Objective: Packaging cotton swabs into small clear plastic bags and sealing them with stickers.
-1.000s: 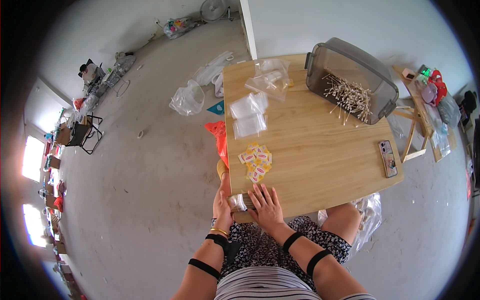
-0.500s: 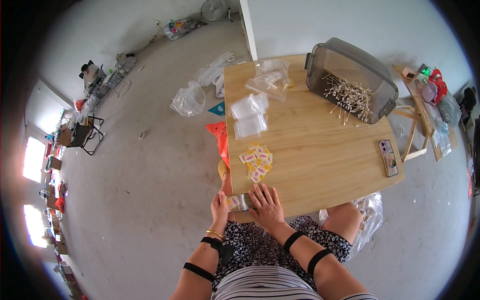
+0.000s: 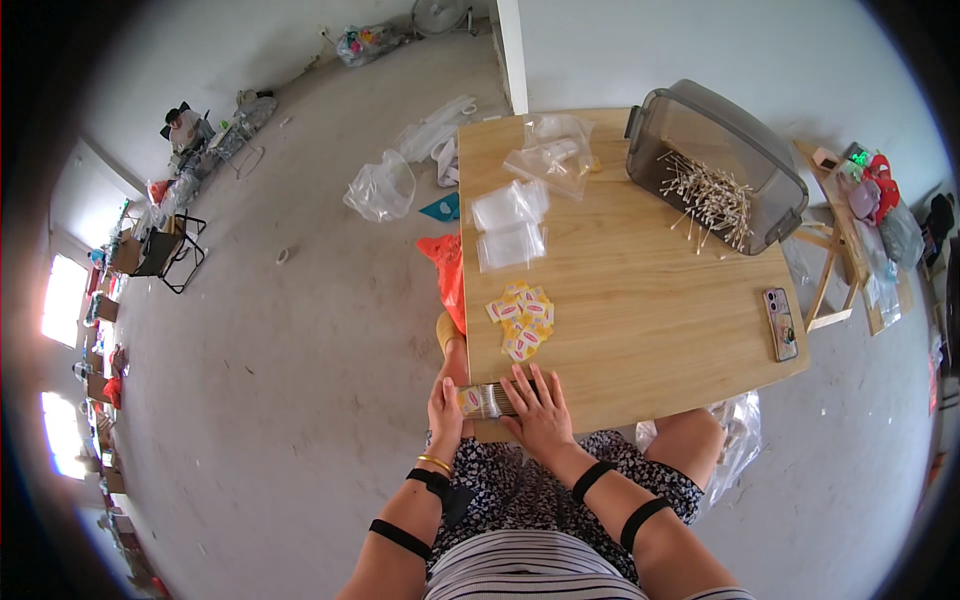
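At the table's near left corner lies a small clear bag of thin sticks with a yellow-and-white label at its left end. My left hand grips that end, thumb on top, just past the table's edge. Over the bag's right part my right hand lies flat with fingers spread, hiding that end. Just beyond the hands is a loose pile of yellow-and-white labels. Farther back are stacked clear bags. A tilted grey plastic bin at the back right holds many cotton swabs, some spilling onto the table.
A phone lies near the right edge of the wooden table. More clear plastic sits at the back. A red bag hangs by the left edge; a clear bag is on the floor. Another person sits far left.
The whole view has shifted slightly to the right. Both hands keep their places on the bag, with no clear movement against the table.
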{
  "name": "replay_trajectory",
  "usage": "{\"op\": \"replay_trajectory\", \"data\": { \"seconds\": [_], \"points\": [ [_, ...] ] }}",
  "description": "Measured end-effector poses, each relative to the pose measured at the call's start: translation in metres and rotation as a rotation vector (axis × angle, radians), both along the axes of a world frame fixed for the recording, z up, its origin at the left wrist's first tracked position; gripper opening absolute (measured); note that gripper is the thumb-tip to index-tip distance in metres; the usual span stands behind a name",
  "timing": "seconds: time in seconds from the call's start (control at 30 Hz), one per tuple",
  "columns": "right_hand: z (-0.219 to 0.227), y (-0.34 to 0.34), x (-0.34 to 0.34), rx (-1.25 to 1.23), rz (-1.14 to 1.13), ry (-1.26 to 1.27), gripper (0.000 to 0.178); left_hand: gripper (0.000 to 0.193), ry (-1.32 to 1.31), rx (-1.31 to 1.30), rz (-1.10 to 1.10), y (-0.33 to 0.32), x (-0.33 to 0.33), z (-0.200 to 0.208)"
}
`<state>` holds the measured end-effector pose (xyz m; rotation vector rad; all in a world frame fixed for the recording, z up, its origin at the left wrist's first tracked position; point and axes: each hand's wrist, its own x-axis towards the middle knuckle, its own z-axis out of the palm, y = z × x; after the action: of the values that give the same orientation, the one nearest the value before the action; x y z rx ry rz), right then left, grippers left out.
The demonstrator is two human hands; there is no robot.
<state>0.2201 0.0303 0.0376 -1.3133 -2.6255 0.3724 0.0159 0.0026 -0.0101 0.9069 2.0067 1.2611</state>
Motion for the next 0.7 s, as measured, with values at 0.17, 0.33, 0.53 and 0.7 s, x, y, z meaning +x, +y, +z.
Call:
{"op": "replay_trajectory", "data": {
  "seconds": [0.17, 0.33, 0.53, 0.7],
  "points": [
    [-0.004, -0.004, -0.019, -0.038, 0.019, -0.048, 0.081, 0.047, 0.055, 0.0, -0.016, 0.002, 0.005, 0.002],
    [0.001, -0.005, -0.016, -0.079, -0.058, 0.025, 0.088, 0.052, -0.002, 0.159, 0.035, -0.002, -0.013, -0.019],
    [0.003, -0.007, -0.004, -0.053, -0.057, -0.105, 0.094, 0.057, 0.017, -0.131, -0.026, -0.005, -0.019, -0.007],
    [0.006, -0.015, -0.041, -0.105, -0.003, -0.107, 0.095, 0.053, 0.123, -0.118, -0.12, -0.006, -0.013, 0.01]
  ]
}}
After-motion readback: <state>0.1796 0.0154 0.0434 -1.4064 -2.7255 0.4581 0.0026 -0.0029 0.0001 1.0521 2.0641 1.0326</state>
